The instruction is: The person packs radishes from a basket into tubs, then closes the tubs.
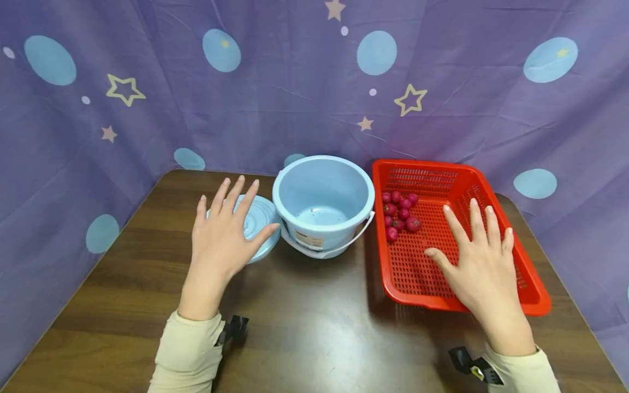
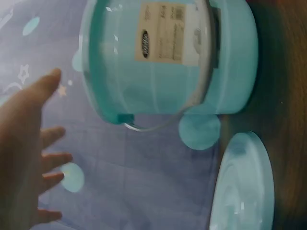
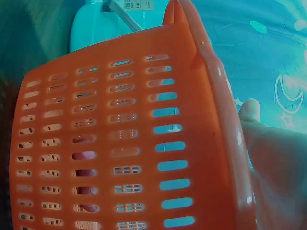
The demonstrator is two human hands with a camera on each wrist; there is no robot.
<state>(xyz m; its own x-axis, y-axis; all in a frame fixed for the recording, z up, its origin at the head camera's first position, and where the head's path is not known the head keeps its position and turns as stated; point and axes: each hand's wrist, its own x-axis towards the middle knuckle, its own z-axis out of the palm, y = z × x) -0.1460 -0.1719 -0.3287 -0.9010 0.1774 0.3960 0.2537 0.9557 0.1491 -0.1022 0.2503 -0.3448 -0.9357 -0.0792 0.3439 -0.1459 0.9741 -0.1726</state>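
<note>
My left hand [image 1: 220, 240] is held over the table with its fingers spread, nearest to a round light-blue lid [image 1: 260, 221] that it partly covers in the head view. To the right of the lid stands a light-blue bucket [image 1: 321, 210], its white handle [image 1: 344, 245] hanging down at the front. Inside a red plastic basket [image 1: 388, 273], several small dark-pink round fruits or vegetables [image 1: 404, 214] lie at the left side. Above the basket's right part, my right hand [image 1: 484, 267] is spread and holds nothing. The bucket's label [image 2: 163, 33] shows in the left wrist view.
Everything stands on a brown wooden table [image 1: 304, 327]. A purple curtain [image 1: 295, 98] with stars and dots hangs behind and beside it. The basket's slotted wall [image 3: 105, 120] fills much of the right wrist view.
</note>
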